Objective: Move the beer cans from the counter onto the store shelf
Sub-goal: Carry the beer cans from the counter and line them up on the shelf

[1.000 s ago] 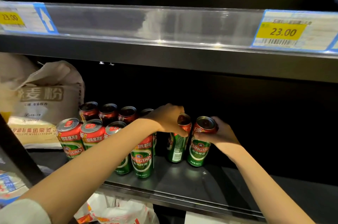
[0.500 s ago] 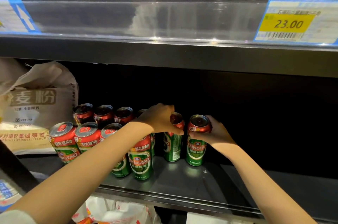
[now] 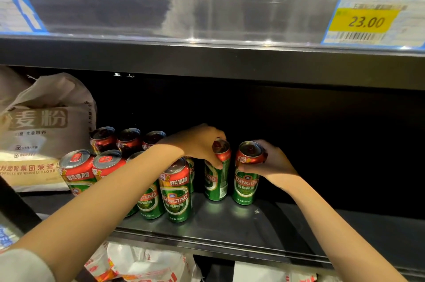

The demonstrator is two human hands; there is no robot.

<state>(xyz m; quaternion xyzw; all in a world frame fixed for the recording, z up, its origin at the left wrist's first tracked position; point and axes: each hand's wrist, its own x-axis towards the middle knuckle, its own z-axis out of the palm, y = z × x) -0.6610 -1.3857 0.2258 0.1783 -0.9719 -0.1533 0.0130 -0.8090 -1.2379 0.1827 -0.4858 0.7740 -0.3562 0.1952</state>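
Note:
Two green-and-red beer cans stand upright side by side on the dark metal shelf (image 3: 264, 231). My left hand (image 3: 200, 143) grips the top of the left can (image 3: 217, 180) from above. My right hand (image 3: 271, 164) grips the red upper part of the right can (image 3: 246, 182) from its right side. Both cans rest on the shelf floor. Several more cans (image 3: 176, 189) stand in two rows to the left, partly hidden behind my left forearm.
A beige flour sack (image 3: 43, 125) fills the shelf's left end. The upper shelf edge carries a yellow 23.00 price tag (image 3: 365, 20). Bare shelf floor stretches to the right of the cans. White-and-red bags (image 3: 142, 265) lie on the level below.
Both hands stay on their cans; the two cans sit slightly straighter and closer to the rows. The camera view has shifted a little.

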